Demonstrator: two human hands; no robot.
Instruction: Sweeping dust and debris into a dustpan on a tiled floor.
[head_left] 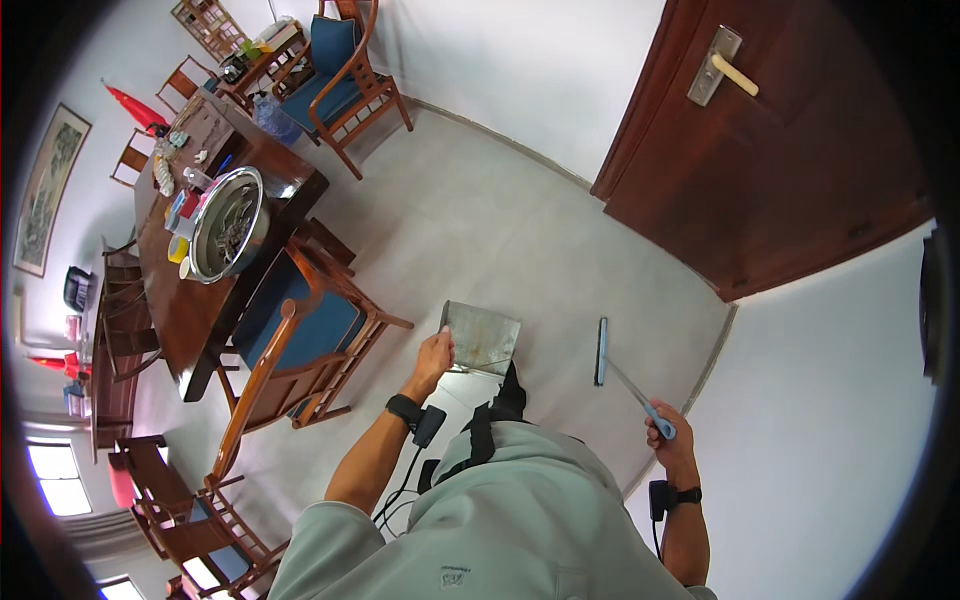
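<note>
My left hand (434, 357) is closed on the edge of a grey metal dustpan (482, 338), a stained square sheet held low in front of my legs. My right hand (672, 432) wraps round the blue-grey handle of a T-shaped squeegee (626, 383). Its narrow, dark-edged head (601, 352) points away from me, to the right of the dustpan and apart from it. Whether that head touches the floor, I cannot tell. Any fine dirt on the floor is too small to make out.
A wooden armchair (290, 325) with a blue seat stands left of me, beside a dark wooden table (175, 315) bearing a big metal basin (262, 225). Ahead right is a brown door (770, 150). A white wall (800, 440) runs close along my right. Another armchair (335, 75) stands far off.
</note>
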